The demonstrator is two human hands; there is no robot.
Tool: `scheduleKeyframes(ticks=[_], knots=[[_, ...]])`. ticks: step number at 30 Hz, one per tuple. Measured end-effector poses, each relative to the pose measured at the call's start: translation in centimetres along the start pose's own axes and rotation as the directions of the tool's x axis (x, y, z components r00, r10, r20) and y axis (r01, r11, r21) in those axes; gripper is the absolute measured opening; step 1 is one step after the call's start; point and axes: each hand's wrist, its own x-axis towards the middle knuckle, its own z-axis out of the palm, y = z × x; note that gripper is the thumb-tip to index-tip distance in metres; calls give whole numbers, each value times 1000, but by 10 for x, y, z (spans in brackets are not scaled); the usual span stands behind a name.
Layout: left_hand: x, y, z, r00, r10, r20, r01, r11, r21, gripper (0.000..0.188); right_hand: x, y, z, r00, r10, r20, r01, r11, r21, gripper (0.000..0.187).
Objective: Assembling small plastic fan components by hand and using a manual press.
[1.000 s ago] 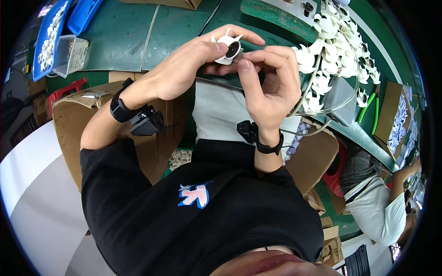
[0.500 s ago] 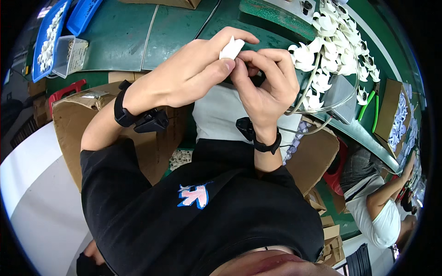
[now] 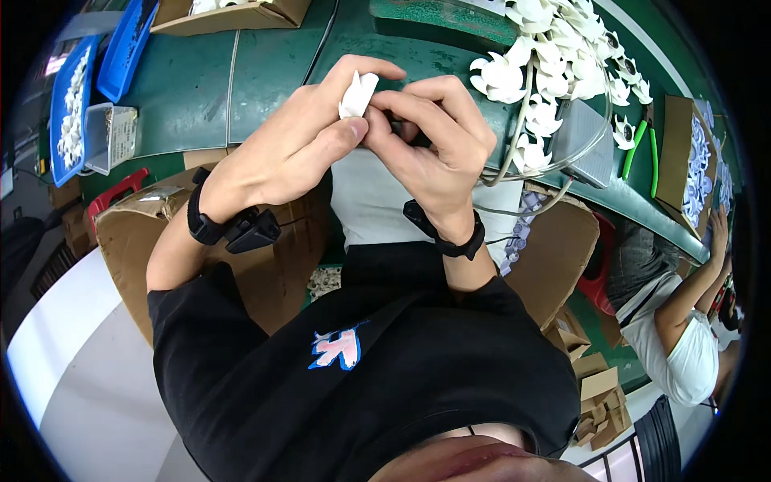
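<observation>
A small white plastic piece with curved points (image 3: 358, 95) is held in my left hand (image 3: 297, 149), between the thumb and the bent fingers. My right hand (image 3: 438, 136) is close against it, thumb and index finger pinched together at the piece's lower edge by my left thumb. Whatever those right fingertips grip is hidden. Both hands are above the near edge of the green table, over my lap. To their right lies a heap of white pieces with curved blades (image 3: 562, 64), some showing dark centres.
Right of the hands are a grey box with cables (image 3: 582, 140), green-handled cutters (image 3: 634, 153) and a carton of pale lilac parts (image 3: 692, 181). Blue trays (image 3: 72, 112), a clear tub (image 3: 108, 138) and a carton (image 3: 233, 18) stand left. A co-worker (image 3: 679, 337) sits right.
The whole view has shifted, so the table things and my hands appear further left. Both hands keep nearly the same pose on the white piece.
</observation>
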Motion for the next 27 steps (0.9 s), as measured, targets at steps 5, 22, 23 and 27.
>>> scheduleKeyframes(ticks=[5, 22, 23, 27], knots=[[1, -3, 3, 998, 60, 1, -59, 983, -172, 54, -1, -2, -3, 998, 51, 24, -52, 998, 22, 21], [10, 6, -5, 963, 99, -250, -180, 928, -327, 79, 0, -6, -2, 993, 103, -60, -89, 975, 206, 26], [12, 2, -10, 904, 207, -373, -293, 937, -190, 80, -1, -4, -3, 995, 92, -42, -81, 972, 219, 25], [25, -15, -73, 529, 518, -672, -189, 844, 501, 63, 0, -5, -13, 999, 24, -30, -13, 944, 331, 23]])
